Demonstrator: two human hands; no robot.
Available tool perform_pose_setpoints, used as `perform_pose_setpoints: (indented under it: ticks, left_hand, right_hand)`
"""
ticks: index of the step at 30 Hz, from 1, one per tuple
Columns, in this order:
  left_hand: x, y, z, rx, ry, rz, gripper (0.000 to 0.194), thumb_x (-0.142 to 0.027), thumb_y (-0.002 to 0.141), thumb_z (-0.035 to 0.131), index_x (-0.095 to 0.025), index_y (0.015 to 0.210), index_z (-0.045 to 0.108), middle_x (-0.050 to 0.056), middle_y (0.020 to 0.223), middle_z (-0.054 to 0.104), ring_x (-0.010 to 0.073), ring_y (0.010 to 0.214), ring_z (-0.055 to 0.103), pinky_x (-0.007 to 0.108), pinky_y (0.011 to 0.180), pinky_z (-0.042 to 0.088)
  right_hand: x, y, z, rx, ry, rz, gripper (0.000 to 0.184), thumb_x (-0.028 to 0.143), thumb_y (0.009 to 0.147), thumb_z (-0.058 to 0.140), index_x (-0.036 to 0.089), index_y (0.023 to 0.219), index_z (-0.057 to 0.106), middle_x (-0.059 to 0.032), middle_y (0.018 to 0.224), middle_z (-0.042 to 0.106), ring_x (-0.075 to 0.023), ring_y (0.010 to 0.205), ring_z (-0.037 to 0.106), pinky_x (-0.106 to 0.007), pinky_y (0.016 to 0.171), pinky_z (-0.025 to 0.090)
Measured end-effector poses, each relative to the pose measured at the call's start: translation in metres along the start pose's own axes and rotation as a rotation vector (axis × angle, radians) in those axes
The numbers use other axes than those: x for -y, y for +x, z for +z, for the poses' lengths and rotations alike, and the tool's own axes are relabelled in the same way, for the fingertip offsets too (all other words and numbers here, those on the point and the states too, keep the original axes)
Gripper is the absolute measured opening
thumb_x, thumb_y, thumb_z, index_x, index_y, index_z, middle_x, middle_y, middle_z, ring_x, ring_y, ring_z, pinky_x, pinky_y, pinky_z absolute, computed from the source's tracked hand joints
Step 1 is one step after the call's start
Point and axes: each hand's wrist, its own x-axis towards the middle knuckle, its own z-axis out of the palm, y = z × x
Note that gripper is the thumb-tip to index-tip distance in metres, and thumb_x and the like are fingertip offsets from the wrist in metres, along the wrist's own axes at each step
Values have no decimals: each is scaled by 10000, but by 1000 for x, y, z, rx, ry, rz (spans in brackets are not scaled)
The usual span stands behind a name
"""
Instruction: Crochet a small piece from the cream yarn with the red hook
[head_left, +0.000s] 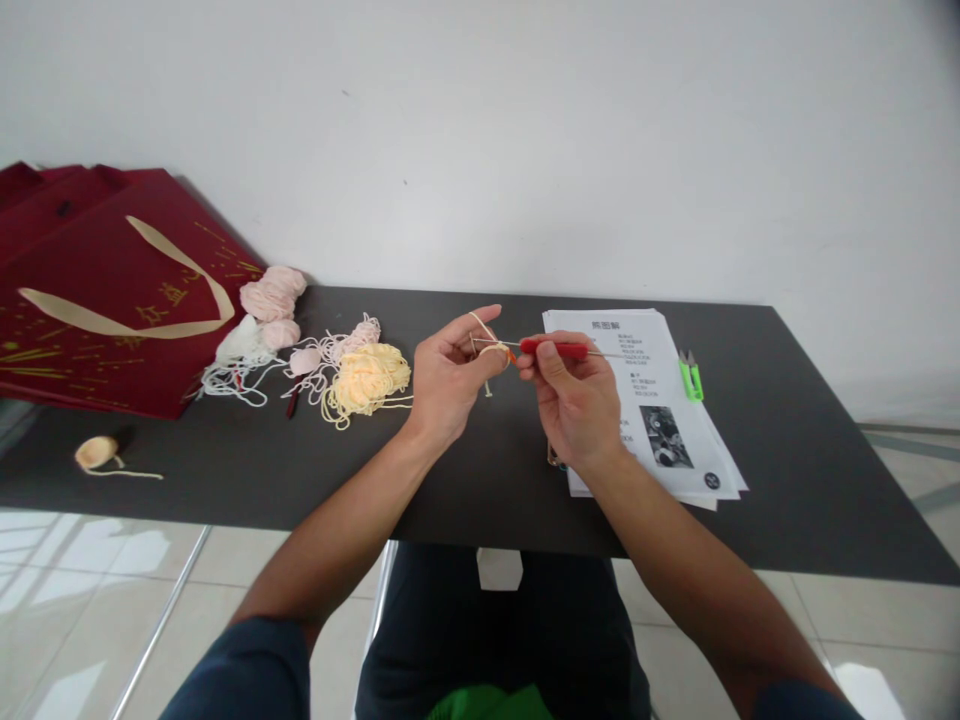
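Note:
In my right hand is a crochet hook with a red handle, its thin metal shaft pointing left. My left hand pinches a small piece of yellow crochet work, and a strand of yarn loops over its raised index finger. The hook's tip meets the yarn between both hands. A tiny orange piece, perhaps a stitch marker, shows at the work. A short yarn tail hangs below. From the yellow yarn ball, a strand runs toward my left hand.
Pink yarn and white yarn lie by a dark red gift bag at the left. A small cream crocheted piece sits near the front edge. Printed sheets and green thread snips lie at the right.

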Motion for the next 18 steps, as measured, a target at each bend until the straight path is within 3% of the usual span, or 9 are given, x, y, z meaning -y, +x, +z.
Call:
perform_pose_setpoints:
  ticks: [6,18]
  left_hand:
    - [2,1,-3,-26,31,39,452,-100,678,839,-234,1108,799,-44,773,660,66,669,593,217,661,477]
    - [2,-2,-2,-71,107,142,405,-129,719,814,-237,1109,794,-34,758,663,91,669,584,261,679,479]
  right_hand:
    - [7,0,0,-22,-80,-134,183,299,801,872,244,847,703,27,862,775,-96,659,673,-232,580,552]
    - [7,0,-9,-19,-207,-326,148,259,846,840,262,881,697,16,898,761,-105,648,673,-260,567,523]
